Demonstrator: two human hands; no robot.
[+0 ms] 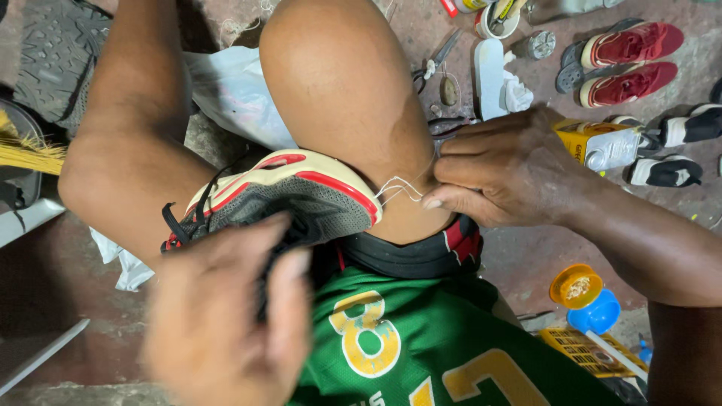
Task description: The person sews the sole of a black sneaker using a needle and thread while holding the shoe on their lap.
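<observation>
A worn sneaker [301, 192] with a grey mesh upper and a cream and red sole lies wedged between my knees, sole edge up. My left hand [226, 316], blurred and close to the camera, rests against the shoe's black heel part and grips it. My right hand [504, 169] is at the shoe's toe end, its fingers pinched on a thin white thread [395, 188] that runs from the sole edge. No needle shows.
On the floor beyond lie a pair of red shoes [628, 60], black and white shoes [669, 150], a yellow glue tin [598, 143], scissors [440, 56], a white insole [490, 75]. An orange lid [575, 286] and blue container [598, 312] sit right. A broom [26, 154] lies left.
</observation>
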